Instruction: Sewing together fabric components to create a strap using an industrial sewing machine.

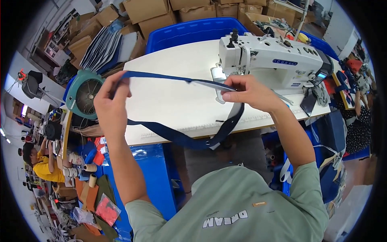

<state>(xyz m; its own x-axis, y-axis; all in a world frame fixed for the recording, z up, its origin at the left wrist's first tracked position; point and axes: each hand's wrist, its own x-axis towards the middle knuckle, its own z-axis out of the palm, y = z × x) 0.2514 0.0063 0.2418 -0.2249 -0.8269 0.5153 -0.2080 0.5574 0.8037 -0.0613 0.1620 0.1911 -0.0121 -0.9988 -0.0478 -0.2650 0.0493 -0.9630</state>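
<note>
A navy fabric strap [181, 135] hangs in a loose loop over the white table [169, 56], its lower run sagging at the front edge. My left hand [113, 101] is closed on the upper run at the left. My right hand [248, 92] pinches the strap at the right, where a lighter grey face shows, just in front of the white sewing machine [274, 52] and its metal needle plate [216, 72]. A long clear ruler [252, 119] lies along the table's front edge. A dark phone [308, 103] rests at the right.
A green fan [76, 97] stands left of the table. Behind are blue bins [185, 28], cardboard boxes [141, 10] and stacked sheets [100, 48]. A co-worker [44, 165] in yellow is at left; another person [356, 129] is partly visible at right.
</note>
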